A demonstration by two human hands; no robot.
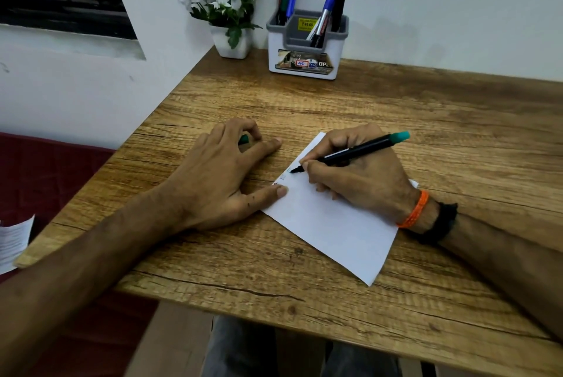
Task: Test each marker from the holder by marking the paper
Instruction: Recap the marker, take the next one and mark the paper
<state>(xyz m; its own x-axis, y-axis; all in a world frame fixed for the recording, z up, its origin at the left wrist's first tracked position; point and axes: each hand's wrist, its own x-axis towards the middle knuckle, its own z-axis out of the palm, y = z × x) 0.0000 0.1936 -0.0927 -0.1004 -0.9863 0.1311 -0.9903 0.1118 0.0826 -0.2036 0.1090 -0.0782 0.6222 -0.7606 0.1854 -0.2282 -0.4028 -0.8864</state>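
While the nib of the green marker (350,153) is touching down near the far left edge of the paper (329,224), the right hand (356,175) is pinching its black barrel in a writing grip, fingers curled tight around it. Faint small marks are already showing just beside the nib, so the step in hand appears to be the test stroke itself, with this marker one of several. The left hand (219,175) is resting on the table (396,108), its thumb pressing the sheet's edge while its curled fingers are holding what looks like the green cap (243,139). Well beyond, against the wall, the holder (304,50) is standing with other markers upright inside, beside a flower pot (231,41). Next, recapping would likely be needed, then swapping for an untested marker.
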